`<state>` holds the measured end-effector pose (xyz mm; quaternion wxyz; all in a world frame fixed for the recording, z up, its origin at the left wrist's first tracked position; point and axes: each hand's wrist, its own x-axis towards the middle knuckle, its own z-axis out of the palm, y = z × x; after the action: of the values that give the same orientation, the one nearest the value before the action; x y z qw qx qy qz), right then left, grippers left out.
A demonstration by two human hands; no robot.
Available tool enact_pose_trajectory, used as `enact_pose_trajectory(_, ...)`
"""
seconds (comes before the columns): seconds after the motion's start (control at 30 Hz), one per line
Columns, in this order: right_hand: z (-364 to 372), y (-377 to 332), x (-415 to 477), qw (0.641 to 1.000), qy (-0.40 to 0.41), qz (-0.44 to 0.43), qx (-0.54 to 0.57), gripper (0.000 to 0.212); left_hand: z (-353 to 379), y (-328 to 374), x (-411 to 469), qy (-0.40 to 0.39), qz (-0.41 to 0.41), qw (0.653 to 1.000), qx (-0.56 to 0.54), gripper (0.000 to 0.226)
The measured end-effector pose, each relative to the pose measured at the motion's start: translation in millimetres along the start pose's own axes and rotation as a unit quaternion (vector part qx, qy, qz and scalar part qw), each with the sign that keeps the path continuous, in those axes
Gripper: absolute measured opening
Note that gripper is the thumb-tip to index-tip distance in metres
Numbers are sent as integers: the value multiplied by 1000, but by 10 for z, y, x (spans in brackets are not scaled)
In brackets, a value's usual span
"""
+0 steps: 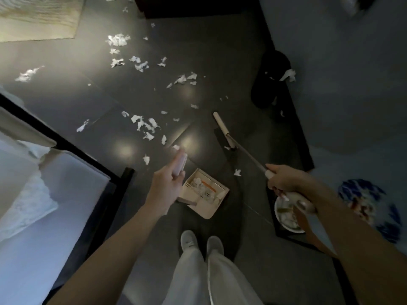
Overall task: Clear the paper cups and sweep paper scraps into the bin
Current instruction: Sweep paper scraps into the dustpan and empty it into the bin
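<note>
Left grip (164, 188) is curled round the pale dustpan handle (179, 165). The dustpan (204, 192) sits on the floor (220, 51) just ahead of the shoes (201, 242), with white bits inside. Right grip (284, 180) is curled round the broom pole (248, 156); the broom head (222, 130) is down on the floor, a scrap just beside it. Paper scraps (145, 126) are scattered over the dark floor beyond the dustpan. The black bin (269, 84) stands far right, white paper on its rim. Lighting dim, picture blurred.

Dark glossy floor (220, 62), pale mat (37, 16) top left, black-framed white surface (55, 194) left, blue-patterned fabric (363, 194) right
</note>
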<state>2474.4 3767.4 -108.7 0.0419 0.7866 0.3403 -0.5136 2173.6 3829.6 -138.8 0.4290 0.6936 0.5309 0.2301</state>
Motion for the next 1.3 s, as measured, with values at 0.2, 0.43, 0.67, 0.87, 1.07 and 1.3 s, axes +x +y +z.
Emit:
enact_pose_trajectory(0.2,-37,304,353,992,-10,39,-116,64,431,196,361,-23,8,999,-21,65)
enact_pose_trajectory(0.43,246,476,3,992,-117,55,1,79,461,378,810,-4,-23,1000,3,62)
enact_pose_trajectory(0.67,-150,420,-413,976,-140,67,153,75,382,334,776,29,-23,999,-3,63)
enact_pose_trajectory(0.87,-217,-19,-457,985,-117,14,127,74,11,113,454,64,-51,996,-17,64)
enact_pose_trajectory(1.07,-74,-718,-60,987,-124,-13,104,81,-425,-198,-39,133,-76,988,-7,67)
enact_pose_trajectory(1.3,558,-1584,517,990,-96,-80,-58,66,-948,-685,-162,241,-145,960,-13,60)
